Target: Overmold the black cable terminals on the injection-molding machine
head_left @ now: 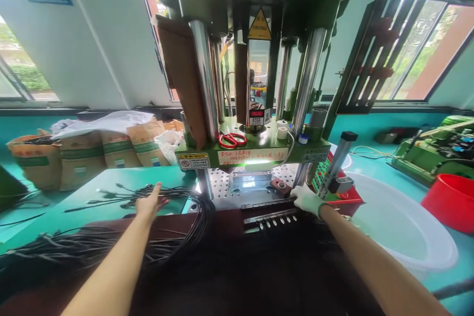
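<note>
Left hand (pixel 148 203) touches cables (pixel 179 192) near table's (pixel 122 176) edge

glossy metal columns (pixel 203 79), matt paper sacks (pixel 82 160), smooth cables (pixel 206 210).

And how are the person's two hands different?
The left hand is bare, but the right hand wears a whitish glove. The left hand is at the black cables over the green table, while the right hand is by the right end of the metal strips. Both reach forward, with bare forearms.
</note>
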### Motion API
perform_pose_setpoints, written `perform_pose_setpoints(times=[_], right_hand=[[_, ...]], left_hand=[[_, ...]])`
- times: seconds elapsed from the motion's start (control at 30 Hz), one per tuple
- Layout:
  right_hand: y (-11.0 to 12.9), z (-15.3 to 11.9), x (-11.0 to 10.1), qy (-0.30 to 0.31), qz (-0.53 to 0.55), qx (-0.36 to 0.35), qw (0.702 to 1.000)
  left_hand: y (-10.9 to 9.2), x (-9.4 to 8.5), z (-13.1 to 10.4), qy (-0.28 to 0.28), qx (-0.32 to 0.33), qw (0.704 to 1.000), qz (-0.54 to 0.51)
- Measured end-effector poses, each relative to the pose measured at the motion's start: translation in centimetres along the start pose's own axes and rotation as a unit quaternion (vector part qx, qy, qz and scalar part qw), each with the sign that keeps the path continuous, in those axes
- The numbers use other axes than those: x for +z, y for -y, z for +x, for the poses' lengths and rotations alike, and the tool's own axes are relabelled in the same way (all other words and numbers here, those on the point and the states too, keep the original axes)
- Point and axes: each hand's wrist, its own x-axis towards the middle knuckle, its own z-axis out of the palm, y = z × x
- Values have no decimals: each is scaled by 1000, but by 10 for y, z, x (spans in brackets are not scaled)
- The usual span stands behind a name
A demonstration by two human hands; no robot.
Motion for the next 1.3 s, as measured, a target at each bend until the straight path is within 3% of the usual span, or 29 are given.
perform_pose_setpoints(times=[0.17,0.23,0.33,0.4,0.47,0.5,0.57,0.6,0.67,0.73,0.83,0.9,0.93,0.97,1.03,1.1,1.17,1.23,1.3], right_hand=[[5,-11,-2,-28,-121,-52,991],[4,-23,-5,-31,-151,-83,985],[3,-40,-6,-1,-187,-132,974],[3,-47,-4,19,-208,-148,967],[5,-50,-1,26,-224,-149,963],[7,-50,-1,29,-229,-147,962],[11,-48,-3,36,-232,-143,962],[13,-47,-5,40,-229,-139,963],[17,-46,-13,49,-218,-125,967],[20,-47,-22,45,-201,-98,974],[22,-53,-34,15,-175,-51,983],[22,-58,-41,-12,-151,-35,988],[21,-59,-44,-26,-136,-32,990],[21,-61,-47,-41,-120,-32,991],[22,-60,-52,-67,-88,-33,993],[25,-56,-56,-87,-56,-39,994],[30,-47,-58,-99,-27,-45,994],[34,-35,-56,-99,-1,-48,994],[37,-21,-51,-86,29,-51,995]], left_hand=[[-3,-12,2,184,-163,967,71],[-5,-11,-2,241,-151,951,124],[-9,0,-24,250,-62,955,150],[-12,10,-59,256,6,958,129],[-12,19,-112,317,103,934,128],[-10,22,-142,377,116,907,150],[-2,25,-202,530,147,803,229],[4,26,-228,581,175,752,258],[20,26,-267,603,223,717,270],[37,30,-288,601,224,723,257],[54,43,-296,590,108,778,190],[56,54,-298,567,-30,820,79],[55,60,-300,554,-101,826,7],[53,66,-303,547,-164,819,-63],[48,76,-309,563,-256,770,-154],[44,86,-316,623,-302,703,-164],[44,97,-321,688,-307,645,-131],[48,108,-323,720,-283,624,-111],[54,117,-322,710,-263,645,-104]])
